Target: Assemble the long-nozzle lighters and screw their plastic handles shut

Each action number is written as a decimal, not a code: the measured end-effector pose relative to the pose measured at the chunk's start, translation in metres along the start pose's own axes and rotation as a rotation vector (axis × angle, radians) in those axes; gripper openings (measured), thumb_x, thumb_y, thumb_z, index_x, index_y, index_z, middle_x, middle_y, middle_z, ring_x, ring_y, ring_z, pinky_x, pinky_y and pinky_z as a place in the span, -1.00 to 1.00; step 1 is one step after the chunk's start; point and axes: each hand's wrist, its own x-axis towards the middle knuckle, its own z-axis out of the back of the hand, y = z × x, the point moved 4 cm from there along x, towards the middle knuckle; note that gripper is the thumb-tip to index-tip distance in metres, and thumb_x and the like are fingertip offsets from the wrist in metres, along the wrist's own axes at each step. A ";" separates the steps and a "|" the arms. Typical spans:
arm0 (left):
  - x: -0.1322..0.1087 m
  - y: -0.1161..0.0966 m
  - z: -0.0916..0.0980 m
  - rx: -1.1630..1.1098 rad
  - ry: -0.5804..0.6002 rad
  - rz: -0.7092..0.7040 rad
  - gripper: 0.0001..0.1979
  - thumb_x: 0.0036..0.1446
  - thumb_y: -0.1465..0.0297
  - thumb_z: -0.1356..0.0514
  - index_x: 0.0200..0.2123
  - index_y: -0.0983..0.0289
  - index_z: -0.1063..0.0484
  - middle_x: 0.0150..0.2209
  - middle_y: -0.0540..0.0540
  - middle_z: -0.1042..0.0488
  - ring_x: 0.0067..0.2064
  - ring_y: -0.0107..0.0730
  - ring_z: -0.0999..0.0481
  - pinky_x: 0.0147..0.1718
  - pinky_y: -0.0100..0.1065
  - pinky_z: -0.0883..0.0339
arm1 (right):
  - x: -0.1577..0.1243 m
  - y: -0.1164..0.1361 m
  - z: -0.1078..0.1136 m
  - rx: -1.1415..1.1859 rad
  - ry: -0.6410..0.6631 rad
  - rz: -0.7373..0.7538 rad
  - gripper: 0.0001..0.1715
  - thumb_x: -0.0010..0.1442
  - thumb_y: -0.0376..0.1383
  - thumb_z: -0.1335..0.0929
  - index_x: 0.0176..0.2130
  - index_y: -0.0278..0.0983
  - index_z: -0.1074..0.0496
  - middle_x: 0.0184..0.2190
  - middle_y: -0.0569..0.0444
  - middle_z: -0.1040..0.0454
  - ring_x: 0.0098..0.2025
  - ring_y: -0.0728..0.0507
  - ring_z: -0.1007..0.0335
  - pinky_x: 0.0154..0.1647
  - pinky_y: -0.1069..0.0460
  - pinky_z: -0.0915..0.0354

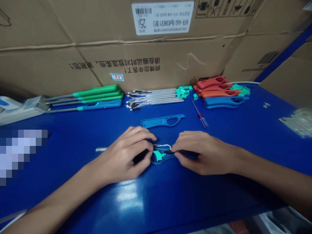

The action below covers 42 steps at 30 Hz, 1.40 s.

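A blue lighter shell half (159,161) lies on the table between my hands, with a teal trigger (158,156) seated in it. My left hand (130,151) is closed with thumb and fingers at the shell's left end. From behind that hand a silver metal tube (101,149) sticks out to the left. Pinched between thumb and fingertips of my right hand (204,152) is a small black igniter piece (168,152), over the shell. White wires (163,146) loop above it. Just beyond my hands rests the other blue shell half (161,121). My fingers hide part of the shell.
Along the cardboard box (117,61) at the back lie green and blue lighters (99,92), silver tubes with wires (163,96), teal triggers (183,92) and red and blue shells (219,92). A screwdriver (202,119) lies right of centre; a clear bag (298,122) is far right.
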 end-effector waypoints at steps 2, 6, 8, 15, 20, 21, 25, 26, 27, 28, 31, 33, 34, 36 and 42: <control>0.000 -0.001 0.001 0.014 -0.006 -0.009 -0.91 0.19 0.56 -0.16 -0.28 0.31 -0.45 -0.08 0.22 -0.53 -0.01 -0.16 -0.48 -0.04 -0.12 -0.40 | 0.000 0.001 0.001 -0.001 -0.030 0.020 -0.81 0.24 -0.50 -0.29 -0.27 -0.33 -0.48 -0.42 0.03 -0.51 -0.36 -0.05 -0.37 -0.27 0.05 -0.29; -0.002 -0.002 0.002 0.016 -0.034 -0.017 -0.90 0.20 0.56 -0.17 -0.24 0.30 -0.45 -0.06 0.22 -0.53 -0.01 -0.16 -0.49 -0.04 -0.12 -0.42 | 0.000 0.003 0.002 0.015 -0.081 0.047 -0.82 0.24 -0.50 -0.29 -0.27 -0.31 -0.46 -0.43 0.04 -0.51 -0.37 -0.05 -0.37 -0.27 0.06 -0.31; -0.002 -0.002 0.002 0.008 -0.046 -0.011 -0.89 0.22 0.55 -0.16 -0.23 0.30 -0.46 -0.06 0.23 -0.53 -0.01 -0.16 -0.49 -0.04 -0.12 -0.43 | 0.000 0.004 0.003 0.023 -0.096 0.050 -0.82 0.24 -0.51 -0.29 -0.27 -0.31 -0.46 -0.43 0.03 -0.51 -0.37 -0.05 -0.37 -0.28 0.06 -0.32; -0.001 0.001 -0.001 -0.015 0.005 0.041 -0.88 0.24 0.54 -0.14 -0.24 0.31 -0.48 -0.05 0.24 -0.53 0.01 -0.15 -0.48 -0.03 -0.10 -0.42 | 0.000 0.004 0.004 0.020 -0.125 0.060 -0.82 0.24 -0.51 -0.29 -0.27 -0.30 -0.45 -0.41 0.03 -0.52 -0.36 -0.04 -0.38 -0.27 0.06 -0.33; -0.003 0.003 0.000 -0.030 0.027 0.073 -0.88 0.25 0.53 -0.14 -0.25 0.30 -0.48 -0.05 0.22 -0.52 0.02 -0.15 -0.46 -0.03 -0.09 -0.40 | 0.000 0.003 0.004 0.025 -0.126 0.063 -0.83 0.23 -0.52 -0.30 -0.27 -0.32 -0.45 -0.41 0.02 -0.51 -0.36 -0.05 -0.38 -0.27 0.06 -0.33; -0.003 0.003 0.000 -0.034 0.034 0.078 -0.88 0.26 0.54 -0.13 -0.26 0.30 -0.48 -0.05 0.21 -0.52 0.02 -0.16 -0.46 -0.02 -0.08 -0.39 | 0.000 0.004 0.004 0.024 -0.127 0.063 -0.83 0.23 -0.52 -0.29 -0.26 -0.32 -0.45 -0.41 0.02 -0.51 -0.36 -0.05 -0.38 -0.27 0.06 -0.33; -0.004 0.003 -0.002 -0.046 0.051 0.091 -0.88 0.26 0.53 -0.13 -0.25 0.30 -0.47 -0.04 0.21 -0.51 0.04 -0.15 -0.45 -0.01 -0.07 -0.38 | 0.000 0.004 0.004 0.018 -0.125 0.059 -0.82 0.23 -0.52 -0.29 -0.26 -0.30 -0.45 -0.41 0.03 -0.51 -0.35 -0.05 -0.39 -0.27 0.06 -0.33; -0.004 0.004 -0.002 -0.050 0.055 0.098 -0.88 0.27 0.53 -0.12 -0.25 0.29 -0.47 -0.04 0.20 -0.51 0.04 -0.15 -0.45 -0.01 -0.08 -0.38 | 0.000 0.004 0.004 0.018 -0.120 0.055 -0.82 0.23 -0.52 -0.30 -0.26 -0.31 -0.45 -0.41 0.03 -0.52 -0.35 -0.05 -0.39 -0.26 0.06 -0.33; -0.004 0.004 -0.002 -0.053 0.058 0.106 -0.87 0.27 0.53 -0.12 -0.26 0.29 -0.46 -0.04 0.20 -0.51 0.04 -0.16 -0.45 -0.02 -0.08 -0.38 | 0.000 0.004 0.004 0.019 -0.120 0.055 -0.82 0.23 -0.52 -0.30 -0.27 -0.31 -0.45 -0.41 0.02 -0.52 -0.35 -0.05 -0.39 -0.26 0.06 -0.33; -0.003 0.004 -0.003 -0.058 0.060 0.114 -0.87 0.27 0.52 -0.11 -0.26 0.29 -0.46 -0.04 0.19 -0.51 0.04 -0.17 -0.45 -0.01 -0.08 -0.37 | 0.000 0.004 0.004 0.020 -0.120 0.055 -0.82 0.23 -0.53 -0.30 -0.27 -0.32 -0.45 -0.41 0.01 -0.52 -0.35 -0.05 -0.39 -0.26 0.05 -0.33; -0.003 0.004 -0.002 -0.075 0.068 0.148 -0.86 0.29 0.51 -0.09 -0.26 0.26 -0.46 -0.04 0.15 -0.52 0.04 -0.19 -0.46 0.00 -0.09 -0.37 | -0.001 0.004 0.004 0.020 -0.130 0.060 -0.83 0.23 -0.52 -0.30 -0.27 -0.32 -0.46 -0.40 0.01 -0.52 -0.34 -0.06 -0.39 -0.26 0.05 -0.33; -0.002 0.005 -0.002 -0.081 0.081 0.176 -0.85 0.29 0.50 -0.09 -0.27 0.25 -0.45 -0.03 0.14 -0.51 0.05 -0.19 -0.45 0.01 -0.09 -0.36 | -0.001 0.004 0.003 0.020 -0.132 0.070 -0.83 0.23 -0.52 -0.30 -0.26 -0.33 -0.46 -0.40 0.02 -0.52 -0.35 -0.05 -0.39 -0.26 0.06 -0.33; -0.002 0.005 -0.002 -0.081 0.088 0.188 -0.85 0.29 0.49 -0.09 -0.27 0.25 -0.45 -0.02 0.14 -0.51 0.06 -0.19 -0.45 0.02 -0.08 -0.35 | -0.001 0.004 0.003 0.019 -0.133 0.074 -0.83 0.23 -0.52 -0.31 -0.26 -0.33 -0.46 -0.40 0.02 -0.52 -0.35 -0.05 -0.39 -0.27 0.06 -0.33; -0.002 0.004 -0.002 -0.082 0.099 0.199 -0.85 0.28 0.48 -0.09 -0.28 0.24 -0.45 -0.01 0.14 -0.51 0.07 -0.18 -0.44 0.03 -0.07 -0.35 | 0.000 0.003 0.003 0.019 -0.135 0.080 -0.84 0.23 -0.53 -0.31 -0.26 -0.34 -0.46 -0.41 0.01 -0.52 -0.35 -0.05 -0.39 -0.27 0.06 -0.33; -0.005 0.006 -0.003 -0.102 0.098 0.235 -0.85 0.27 0.47 -0.09 -0.28 0.23 -0.46 0.00 0.15 -0.51 0.08 -0.17 -0.45 0.06 -0.04 -0.33 | 0.000 0.003 0.004 0.034 -0.145 0.084 -0.84 0.22 -0.53 -0.31 -0.26 -0.34 -0.46 -0.42 0.02 -0.51 -0.36 -0.05 -0.38 -0.28 0.05 -0.33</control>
